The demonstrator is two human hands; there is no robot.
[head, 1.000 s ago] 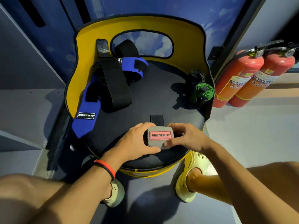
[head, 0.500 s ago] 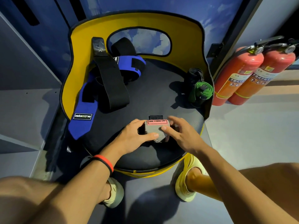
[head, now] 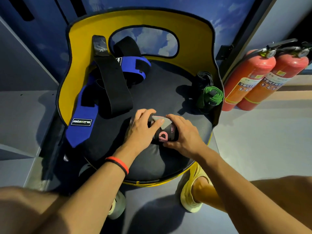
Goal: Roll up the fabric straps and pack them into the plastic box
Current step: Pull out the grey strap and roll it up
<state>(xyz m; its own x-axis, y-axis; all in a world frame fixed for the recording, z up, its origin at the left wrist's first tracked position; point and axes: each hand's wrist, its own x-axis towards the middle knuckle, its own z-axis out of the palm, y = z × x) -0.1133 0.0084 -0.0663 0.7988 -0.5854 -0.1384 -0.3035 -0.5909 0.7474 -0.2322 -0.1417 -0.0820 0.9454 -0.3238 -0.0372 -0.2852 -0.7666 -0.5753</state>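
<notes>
A rolled black strap with pink lettering and a grey tab (head: 164, 132) lies on the black seat of a yellow chair (head: 168, 98). My left hand (head: 141, 129) grips the roll from the left, thumb on the grey tab. My right hand (head: 184, 134) holds its right end. A long blue strap (head: 82, 115) and a black strap (head: 114, 88) lie unrolled at the seat's left. A rolled green and black strap (head: 210, 97) stands at the right edge. No plastic box is in view.
The chair's yellow backrest (head: 194, 39) curves around the far side of the seat. Two red fire extinguishers (head: 253, 78) stand on the floor to the right. My knees and feet in pale shoes (head: 192, 196) flank the seat's front.
The roll has turned away from me: its grey labelled end went from facing up to the far side, and the black part with pink lettering now shows. Both hands shifted with it.
</notes>
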